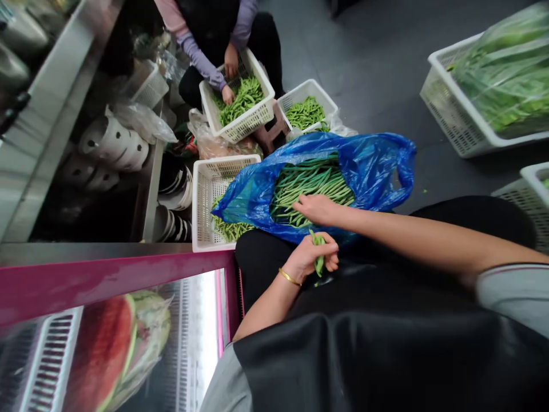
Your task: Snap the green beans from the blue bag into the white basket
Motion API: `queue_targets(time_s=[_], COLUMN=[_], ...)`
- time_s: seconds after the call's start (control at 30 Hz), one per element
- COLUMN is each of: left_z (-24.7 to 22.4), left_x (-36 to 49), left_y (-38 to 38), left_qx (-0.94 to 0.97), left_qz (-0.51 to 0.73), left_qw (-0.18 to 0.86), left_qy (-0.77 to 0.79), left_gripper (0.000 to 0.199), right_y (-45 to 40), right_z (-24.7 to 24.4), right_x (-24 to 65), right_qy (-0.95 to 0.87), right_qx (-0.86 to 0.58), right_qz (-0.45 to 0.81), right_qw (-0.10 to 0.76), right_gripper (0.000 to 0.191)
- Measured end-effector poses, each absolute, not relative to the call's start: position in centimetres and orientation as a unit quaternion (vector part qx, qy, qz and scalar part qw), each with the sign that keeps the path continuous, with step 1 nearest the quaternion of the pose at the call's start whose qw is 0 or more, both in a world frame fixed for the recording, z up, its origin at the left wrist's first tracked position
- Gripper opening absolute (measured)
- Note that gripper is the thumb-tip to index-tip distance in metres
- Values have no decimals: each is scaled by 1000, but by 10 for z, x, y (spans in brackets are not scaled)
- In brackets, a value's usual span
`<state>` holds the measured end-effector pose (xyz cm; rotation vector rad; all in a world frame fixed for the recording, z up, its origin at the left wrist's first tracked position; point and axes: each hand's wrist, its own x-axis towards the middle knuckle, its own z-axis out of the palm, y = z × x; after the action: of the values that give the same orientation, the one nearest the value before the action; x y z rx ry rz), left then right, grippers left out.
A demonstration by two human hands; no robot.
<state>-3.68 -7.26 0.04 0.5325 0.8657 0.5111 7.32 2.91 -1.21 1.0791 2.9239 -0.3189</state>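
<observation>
My left hand [312, 256], with a gold bangle at its wrist, is closed around a small bunch of green bean pieces [318, 252]. Above it, my right hand [315, 209] lies on the long green beans [317, 177] inside an open blue plastic bag [377, 154]. Its fingers are bent down at the beans, and whether they pinch one is too small to tell. The bag rests against my lap and partly covers a white basket [206, 200], which has short bean pieces [231, 229] at its bottom.
Across from me a person's hands [229, 77] work in a white basket of beans [244, 103]. Beside it is a smaller bean basket [305, 113]. Bagged greens fill a crate [463, 123] at right. A pink-edged glass case [128, 286] with cut watermelon stands at lower left, metal shelving above.
</observation>
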Motion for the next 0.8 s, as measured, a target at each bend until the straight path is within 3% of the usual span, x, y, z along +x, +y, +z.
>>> queue_targets(time_s=[0.13, 0.3, 0.4, 0.53, 0.63, 0.8], left_z=[12, -2, -13, -10, -1, 6], left_x=[-37, -49, -42, -26, -22, -24], left_y=[-81, -75, -64, -50, -45, -44], left_qx=[275, 174, 101, 120, 167, 229], left_qz=[218, 319, 378, 432, 468, 500], left_qw=[829, 802, 783, 760, 713, 657], left_qy=[436, 475, 484, 471, 494, 516], left_gripper=[44, 39, 39, 33, 32, 30], right_y=[53, 43, 4, -45, -58, -49], right_z=[-21, -3, 6, 1, 1, 22], right_x=[35, 57, 95, 134, 156, 171], right_qy=[932, 925, 914, 865, 806, 728], right_qx=[340, 359, 359, 293, 361, 411], right_qz=[-126, -112, -121, -263, -367, -529], right_qw=[-4, -46, -148, -312, -292, -148], right_gripper=[29, 26, 28, 22, 30, 35])
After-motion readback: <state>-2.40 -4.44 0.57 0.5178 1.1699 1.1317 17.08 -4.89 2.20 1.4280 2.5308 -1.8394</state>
